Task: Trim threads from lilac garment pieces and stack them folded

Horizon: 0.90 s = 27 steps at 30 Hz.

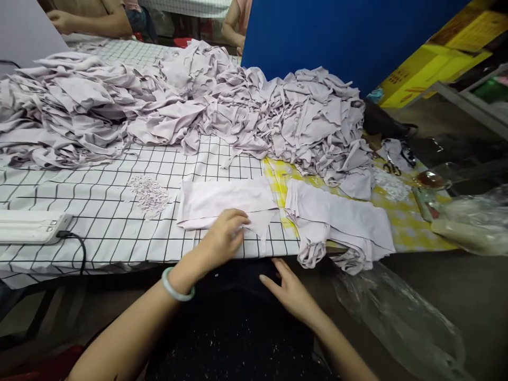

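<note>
A pale lilac-grey garment piece with thin straps lies flat on the checked cloth near the table's front edge. My left hand, a pale bangle on its wrist, is over the lower edge of that piece with fingers curled in. Whether anything sits between those fingertips is hidden. Just below the table edge, over my dark lap, my right hand has its fingers stretched and thumb apart, holding nothing visible. To the right, a neat stack of similar pieces rests on yellow checked cloth, straps hanging over the edge.
A long heap of the same fabric pieces spans the table's back. Small scraps lie left of the flat piece. A white power strip is at far left, a blue panel behind, plastic bags at right. Other people's arms show beyond.
</note>
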Each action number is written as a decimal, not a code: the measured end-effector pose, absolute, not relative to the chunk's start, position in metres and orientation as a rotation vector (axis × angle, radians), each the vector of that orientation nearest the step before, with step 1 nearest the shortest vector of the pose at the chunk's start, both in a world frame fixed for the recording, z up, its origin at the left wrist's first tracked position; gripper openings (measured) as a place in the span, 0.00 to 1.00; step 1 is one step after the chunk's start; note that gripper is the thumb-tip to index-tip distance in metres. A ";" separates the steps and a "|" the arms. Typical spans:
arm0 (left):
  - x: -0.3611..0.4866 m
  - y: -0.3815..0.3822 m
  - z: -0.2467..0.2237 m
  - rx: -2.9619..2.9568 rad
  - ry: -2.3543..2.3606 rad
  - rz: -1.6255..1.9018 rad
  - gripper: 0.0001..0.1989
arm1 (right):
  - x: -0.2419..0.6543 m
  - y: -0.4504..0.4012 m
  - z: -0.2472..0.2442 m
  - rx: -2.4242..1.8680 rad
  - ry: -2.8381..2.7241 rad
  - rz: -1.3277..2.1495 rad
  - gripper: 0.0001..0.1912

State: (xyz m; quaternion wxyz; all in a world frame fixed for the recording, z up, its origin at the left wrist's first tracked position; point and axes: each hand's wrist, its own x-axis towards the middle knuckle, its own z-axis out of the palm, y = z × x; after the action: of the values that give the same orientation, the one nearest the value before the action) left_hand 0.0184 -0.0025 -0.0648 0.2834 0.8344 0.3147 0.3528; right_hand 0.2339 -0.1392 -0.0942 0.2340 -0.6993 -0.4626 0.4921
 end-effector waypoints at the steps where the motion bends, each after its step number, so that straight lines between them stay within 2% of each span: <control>1: 0.034 -0.008 -0.068 2.214 0.751 0.909 0.13 | 0.225 -0.141 -0.106 -1.905 -1.198 1.292 0.26; 5: 0.068 -0.014 -0.079 2.188 0.668 0.732 0.16 | 0.211 -0.136 -0.113 -1.707 -1.099 1.378 0.24; 9: 0.067 -0.015 -0.085 2.196 0.668 0.729 0.17 | 0.230 -0.154 -0.066 -1.759 -1.178 1.306 0.19; 12: 0.066 -0.019 -0.089 2.217 0.658 0.764 0.11 | 0.249 -0.159 -0.022 -1.774 -1.179 1.286 0.23; 17: 0.072 -0.022 -0.091 2.205 0.704 0.773 0.07 | 0.271 -0.104 0.028 -1.352 -1.153 1.565 0.17; 21: 0.072 -0.021 -0.089 2.186 0.708 0.791 0.06 | 0.271 -0.040 0.025 -1.300 -1.140 1.536 0.20; 27: 0.073 -0.025 -0.089 2.202 0.713 0.768 0.09 | 0.254 0.012 -0.004 -1.385 -1.125 1.198 0.18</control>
State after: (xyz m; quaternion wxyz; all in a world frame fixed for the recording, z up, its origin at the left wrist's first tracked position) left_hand 0.0730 -0.0251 -0.0888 0.3444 0.8476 0.2745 0.2958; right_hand 0.2543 0.0119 -0.0037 0.4763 -0.5666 -0.4602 0.4902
